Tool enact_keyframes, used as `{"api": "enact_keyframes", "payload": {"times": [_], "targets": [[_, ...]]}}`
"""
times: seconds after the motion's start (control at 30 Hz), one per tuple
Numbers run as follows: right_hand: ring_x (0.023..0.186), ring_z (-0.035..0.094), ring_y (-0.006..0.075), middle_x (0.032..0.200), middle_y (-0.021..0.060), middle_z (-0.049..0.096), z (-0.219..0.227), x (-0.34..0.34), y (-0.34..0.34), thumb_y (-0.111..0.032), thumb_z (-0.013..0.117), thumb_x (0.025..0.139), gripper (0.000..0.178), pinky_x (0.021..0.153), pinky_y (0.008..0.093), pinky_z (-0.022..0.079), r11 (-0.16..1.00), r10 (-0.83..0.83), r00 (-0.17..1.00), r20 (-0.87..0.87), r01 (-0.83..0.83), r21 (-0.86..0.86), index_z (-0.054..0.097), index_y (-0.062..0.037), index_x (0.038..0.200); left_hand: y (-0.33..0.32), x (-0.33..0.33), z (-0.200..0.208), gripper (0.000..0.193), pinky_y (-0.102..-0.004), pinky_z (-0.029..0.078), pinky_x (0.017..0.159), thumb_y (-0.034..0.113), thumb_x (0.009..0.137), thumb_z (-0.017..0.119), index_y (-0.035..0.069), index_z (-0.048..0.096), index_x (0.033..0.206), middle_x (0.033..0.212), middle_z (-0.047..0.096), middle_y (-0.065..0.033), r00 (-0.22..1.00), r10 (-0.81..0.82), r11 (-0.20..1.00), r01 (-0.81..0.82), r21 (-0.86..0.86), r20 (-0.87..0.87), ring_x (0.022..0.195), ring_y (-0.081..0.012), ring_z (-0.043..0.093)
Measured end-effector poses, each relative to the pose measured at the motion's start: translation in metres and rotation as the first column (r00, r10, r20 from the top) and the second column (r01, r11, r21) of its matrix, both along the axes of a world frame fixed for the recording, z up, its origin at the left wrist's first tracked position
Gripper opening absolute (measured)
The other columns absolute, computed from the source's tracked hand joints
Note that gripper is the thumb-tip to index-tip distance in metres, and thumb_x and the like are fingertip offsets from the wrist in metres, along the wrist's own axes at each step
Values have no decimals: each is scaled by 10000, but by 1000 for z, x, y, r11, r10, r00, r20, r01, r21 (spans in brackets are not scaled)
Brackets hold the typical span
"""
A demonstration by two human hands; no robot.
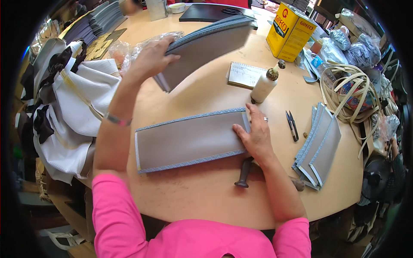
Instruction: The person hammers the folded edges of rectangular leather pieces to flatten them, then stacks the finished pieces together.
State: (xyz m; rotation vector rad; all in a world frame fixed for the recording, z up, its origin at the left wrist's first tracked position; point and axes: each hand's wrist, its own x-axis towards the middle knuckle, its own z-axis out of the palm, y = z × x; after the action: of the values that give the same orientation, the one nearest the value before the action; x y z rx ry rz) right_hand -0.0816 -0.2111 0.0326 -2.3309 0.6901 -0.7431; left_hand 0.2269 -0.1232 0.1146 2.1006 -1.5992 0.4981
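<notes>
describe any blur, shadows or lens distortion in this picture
Head view: the raised panel stack looks smeared toward its right end, probably by motion; head view: soft shadow on the table below it; head view: the yellow tin leans outward, likely fisheye distortion, with black corners.

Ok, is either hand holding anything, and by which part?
The left hand grips a stack of grey panels by its left end. The right hand rests on a blue-edged panel's right end; whether it grips can't be told.
</notes>
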Motion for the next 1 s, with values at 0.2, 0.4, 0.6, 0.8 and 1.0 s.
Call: {"api": "enact_keyframes", "payload": {"times": [0.2, 0.4, 0.6, 0.8, 1.0], "targets": [[1231, 350, 381, 1340, 187, 370, 27, 28, 14, -60, 689, 704, 611, 1012, 439, 337, 920, 105, 994, 32, -85, -382, 440, -50, 1262, 73, -19, -12, 378, -400, 439, 773, 122, 773, 648, 66, 505, 1118, 1041, 601, -172, 988, -31, 949, -17, 316, 149, 913, -371, 572], [1242, 366, 319, 1317, 102, 429, 23, 68, -9, -84, 657, 701, 535, 1021, 552, 263, 799, 44, 999, 1, -35, -600, 510, -134, 1213, 71, -26, -28, 539, -439, 450, 791, 230, 775, 668, 134, 430, 1249, 1203, 548, -133, 996, 26, 954, -50, 294, 85, 981, -343, 573], [1230, 394, 302, 1277, 89, 478, 27, 87, -26, -64, 632, 711, 357, 1039, 540, 253, 803, 93, 995, 30, -57, -593, 615, -182, 1047, 68, -26, -26, 761, -451, 455, 806, 287, 761, 683, 206, 289, 1407, 1292, 478, -115, 965, 13, 963, -83, 258, 263, 939, -350, 580], [1224, 404, 305, 1254, 68, 503, 25, 102, -38, -19, 598, 721, 200, 1026, 555, 259, 829, 134, 987, 91, -61, -556, 646, -148, 867, 67, -25, -28, 776, -434, 463, 822, 288, 748, 697, 205, 298, 1409, 1295, 477, -123, 974, -13, 976, -38, 216, 228, 935, -346, 580], [1249, 371, 307, 1288, 86, 468, 24, 110, -44, -54, 647, 707, 322, 1033, 546, 238, 904, 106, 977, 184, -18, -428, 568, -110, 1015, 66, -21, -32, 665, -396, 478, 808, 241, 778, 668, 194, 372, 1372, 1264, 520, -122, 977, -76, 980, 36, 195, 198, 959, -334, 588]]}}
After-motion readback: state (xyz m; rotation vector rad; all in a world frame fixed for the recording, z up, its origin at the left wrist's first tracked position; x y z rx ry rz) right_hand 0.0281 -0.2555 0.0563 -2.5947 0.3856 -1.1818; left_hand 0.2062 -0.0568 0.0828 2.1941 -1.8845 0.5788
